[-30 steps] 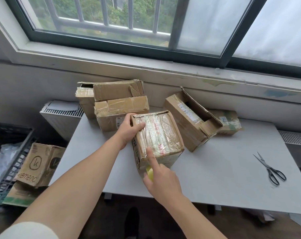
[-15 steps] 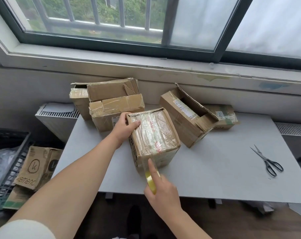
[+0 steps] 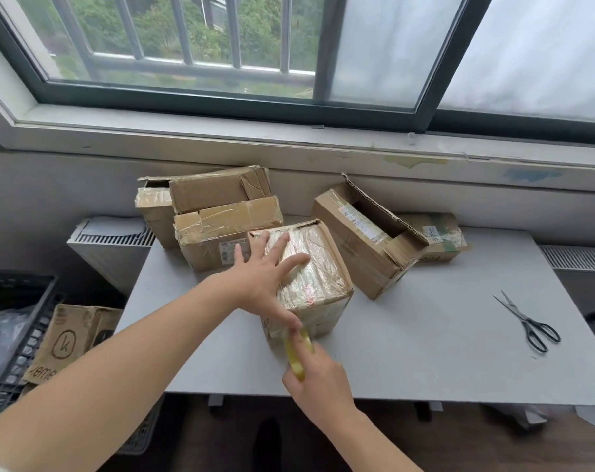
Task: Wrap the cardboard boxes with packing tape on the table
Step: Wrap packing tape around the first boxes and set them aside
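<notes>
Half-wrapped box [image 3: 320, 277] sits mid-desk [image 3: 425, 352], toward the front edge. Left hand [image 3: 265, 274] lies flat on its top w/ fingers spread; right hand [image 3: 318, 379] grips the yellow tape roll [image 3: 298, 356] at the box's near lower corner. Cardboard looks stiff but light and the taped top prob. slick, so it may slide under tape pull; best pressed from above or held by bare edges.

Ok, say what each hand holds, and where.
The right hand grips the yellow tape roll by its near rim; the left hand holds nothing, resting flat on top of the taped box.
</notes>
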A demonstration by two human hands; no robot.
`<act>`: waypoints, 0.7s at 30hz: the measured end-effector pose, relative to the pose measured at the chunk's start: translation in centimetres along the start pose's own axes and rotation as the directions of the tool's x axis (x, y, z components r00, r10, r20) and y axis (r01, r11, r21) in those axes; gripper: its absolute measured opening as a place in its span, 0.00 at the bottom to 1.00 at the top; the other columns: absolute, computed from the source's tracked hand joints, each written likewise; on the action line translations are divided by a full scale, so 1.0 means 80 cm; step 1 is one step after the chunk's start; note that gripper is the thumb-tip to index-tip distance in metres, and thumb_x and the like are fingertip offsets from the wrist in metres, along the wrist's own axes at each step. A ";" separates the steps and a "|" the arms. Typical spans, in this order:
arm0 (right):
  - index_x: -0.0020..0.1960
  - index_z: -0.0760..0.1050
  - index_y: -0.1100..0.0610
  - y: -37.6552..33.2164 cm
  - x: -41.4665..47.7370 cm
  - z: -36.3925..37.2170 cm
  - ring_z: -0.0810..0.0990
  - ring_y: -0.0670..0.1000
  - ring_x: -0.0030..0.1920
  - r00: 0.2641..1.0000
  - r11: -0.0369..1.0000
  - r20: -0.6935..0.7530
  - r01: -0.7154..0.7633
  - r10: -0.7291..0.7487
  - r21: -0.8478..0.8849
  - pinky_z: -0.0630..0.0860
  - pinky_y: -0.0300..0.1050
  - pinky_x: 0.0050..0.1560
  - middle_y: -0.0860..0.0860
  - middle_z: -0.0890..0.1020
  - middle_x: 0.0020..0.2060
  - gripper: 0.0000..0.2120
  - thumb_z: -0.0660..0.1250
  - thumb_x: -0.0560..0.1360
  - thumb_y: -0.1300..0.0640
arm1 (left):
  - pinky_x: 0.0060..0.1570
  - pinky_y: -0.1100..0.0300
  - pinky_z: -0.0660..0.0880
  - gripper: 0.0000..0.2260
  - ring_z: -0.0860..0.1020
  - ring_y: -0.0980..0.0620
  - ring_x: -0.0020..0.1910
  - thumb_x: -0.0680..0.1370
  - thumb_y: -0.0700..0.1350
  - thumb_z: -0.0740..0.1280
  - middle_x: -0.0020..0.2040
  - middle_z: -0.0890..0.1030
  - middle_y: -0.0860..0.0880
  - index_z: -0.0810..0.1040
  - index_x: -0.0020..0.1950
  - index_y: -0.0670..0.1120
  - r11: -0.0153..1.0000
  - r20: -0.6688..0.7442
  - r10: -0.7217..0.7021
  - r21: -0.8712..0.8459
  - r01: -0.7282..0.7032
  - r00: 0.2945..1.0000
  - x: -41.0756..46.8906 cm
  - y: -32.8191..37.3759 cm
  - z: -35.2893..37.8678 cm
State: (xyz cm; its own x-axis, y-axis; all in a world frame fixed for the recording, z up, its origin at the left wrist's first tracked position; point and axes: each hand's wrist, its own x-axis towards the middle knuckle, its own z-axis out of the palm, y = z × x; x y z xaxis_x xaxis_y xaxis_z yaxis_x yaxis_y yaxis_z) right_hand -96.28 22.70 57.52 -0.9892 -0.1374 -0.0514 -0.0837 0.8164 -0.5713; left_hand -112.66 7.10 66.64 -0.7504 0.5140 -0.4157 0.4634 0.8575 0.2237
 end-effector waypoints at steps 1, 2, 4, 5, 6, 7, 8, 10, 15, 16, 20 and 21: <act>0.80 0.45 0.35 -0.001 0.002 -0.001 0.75 0.55 0.36 1.000 1.000 0.014 -0.001 0.001 0.011 0.71 0.47 0.34 0.46 0.70 0.42 0.38 0.55 0.73 0.46 | 0.72 0.24 0.36 0.57 0.26 0.40 0.78 0.60 0.80 0.70 0.81 0.29 0.55 0.40 0.78 0.70 1.000 0.031 -0.014 -0.006 0.014 0.999 0.003 0.001 -0.006; 0.80 0.43 0.33 -0.001 0.003 -0.004 0.75 0.54 0.38 1.000 1.000 0.031 0.003 -0.003 0.027 0.70 0.47 0.37 0.46 0.69 0.43 0.38 0.53 0.73 0.45 | 0.71 0.24 0.36 0.57 0.26 0.40 0.78 0.60 0.79 0.72 0.81 0.29 0.55 0.40 0.78 0.70 1.000 0.054 -0.022 -0.011 0.022 0.998 0.005 0.001 -0.012; 0.78 0.37 0.28 -0.002 0.005 -0.008 0.75 0.54 0.41 0.998 0.999 0.061 0.018 -0.021 0.050 0.73 0.48 0.40 0.46 0.71 0.44 0.38 0.52 0.73 0.43 | 0.71 0.25 0.38 0.57 0.28 0.40 0.79 0.60 0.78 0.72 0.81 0.30 0.55 0.41 0.79 0.70 1.000 0.071 -0.018 0.006 0.018 0.997 0.009 0.001 -0.019; 0.76 0.34 0.26 -0.001 0.005 -0.010 0.76 0.54 0.42 0.997 0.998 0.066 0.028 -0.032 0.063 0.75 0.49 0.42 0.47 0.72 0.45 0.38 0.52 0.73 0.42 | 0.72 0.25 0.39 0.56 0.29 0.39 0.80 0.61 0.78 0.72 0.82 0.31 0.54 0.42 0.79 0.69 1.000 0.058 -0.008 0.021 0.007 0.998 0.009 0.001 -0.020; 0.75 0.33 0.24 0.000 0.005 -0.012 0.76 0.54 0.43 0.997 0.996 0.069 0.039 -0.044 0.075 0.76 0.49 0.43 0.47 0.72 0.46 0.38 0.52 0.74 0.43 | 0.73 0.27 0.40 0.55 0.30 0.39 0.80 0.62 0.78 0.71 0.83 0.33 0.53 0.43 0.80 0.68 0.999 0.031 0.006 0.035 -0.007 1.000 0.008 0.000 -0.020; 0.74 0.33 0.23 0.000 0.006 -0.014 0.76 0.53 0.44 0.996 0.995 0.069 0.045 -0.051 0.090 0.76 0.49 0.44 0.45 0.72 0.46 0.39 0.55 0.75 0.44 | 0.75 0.28 0.43 0.54 0.32 0.38 0.81 0.63 0.78 0.71 0.83 0.35 0.51 0.44 0.80 0.67 0.999 0.001 0.024 0.041 -0.024 1.000 0.008 -0.002 -0.020; 0.74 0.34 0.23 0.000 0.006 -0.016 0.77 0.53 0.45 0.996 0.994 0.069 0.044 -0.051 0.102 0.76 0.48 0.45 0.44 0.71 0.46 0.40 0.57 0.76 0.46 | 0.76 0.29 0.46 0.53 0.33 0.38 0.81 0.64 0.77 0.71 0.84 0.36 0.50 0.45 0.80 0.66 0.999 -0.016 0.038 0.032 -0.038 0.999 0.008 -0.003 -0.019; 0.75 0.37 0.23 -0.002 0.007 -0.023 0.76 0.51 0.46 0.997 0.992 0.055 0.044 -0.051 0.115 0.77 0.47 0.47 0.44 0.73 0.47 0.42 0.60 0.76 0.47 | 0.77 0.32 0.55 0.51 0.35 0.38 0.81 0.66 0.75 0.70 0.84 0.39 0.49 0.48 0.81 0.63 0.998 -0.036 0.057 -0.004 -0.057 0.998 0.009 -0.004 -0.018; 0.75 0.61 0.28 -0.010 0.030 -0.064 0.77 0.44 0.48 0.997 0.975 -0.077 0.046 -0.030 0.219 0.76 0.36 0.49 0.42 0.80 0.50 0.32 0.63 0.73 0.43 | 0.73 0.45 0.66 0.38 0.60 0.40 0.78 0.74 0.66 0.67 0.80 0.63 0.45 0.62 0.79 0.51 0.994 -0.199 0.083 -0.047 -0.094 0.977 0.014 -0.009 -0.031; 0.74 0.67 0.33 -0.014 0.036 -0.075 0.78 0.43 0.49 0.993 0.970 -0.117 0.050 -0.022 0.237 0.76 0.36 0.49 0.41 0.81 0.50 0.30 0.65 0.72 0.44 | 0.69 0.49 0.69 0.34 0.67 0.43 0.73 0.77 0.64 0.67 0.75 0.70 0.46 0.66 0.78 0.50 0.993 -0.241 0.093 -0.054 -0.109 0.966 0.015 -0.009 -0.038; 0.66 0.79 0.43 -0.042 0.068 -0.123 0.81 0.40 0.53 0.971 0.937 -0.238 0.070 0.015 0.343 0.76 0.35 0.53 0.39 0.84 0.54 0.22 0.71 0.72 0.50 | 0.56 0.53 0.75 0.22 0.79 0.45 0.57 0.80 0.60 0.65 0.59 0.82 0.47 0.77 0.70 0.51 0.985 -0.361 0.073 -0.118 -0.123 0.930 0.015 -0.005 -0.067; 0.64 0.80 0.44 -0.049 0.076 -0.135 0.82 0.39 0.51 0.970 0.926 -0.242 0.080 0.012 0.368 0.77 0.33 0.51 0.39 0.84 0.52 0.20 0.73 0.73 0.53 | 0.54 0.52 0.77 0.21 0.80 0.45 0.54 0.80 0.62 0.63 0.56 0.84 0.47 0.78 0.68 0.53 0.982 -0.370 0.056 -0.147 -0.118 0.927 0.017 -0.005 -0.072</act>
State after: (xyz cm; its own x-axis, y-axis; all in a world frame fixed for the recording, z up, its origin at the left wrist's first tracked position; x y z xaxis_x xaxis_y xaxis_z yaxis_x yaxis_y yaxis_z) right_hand -103.26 24.71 68.29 -0.9899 0.0125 0.1415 -0.1125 0.5392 -0.8346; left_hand -116.58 7.60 71.11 -0.8441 0.5342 -0.0471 0.4745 0.7849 0.3985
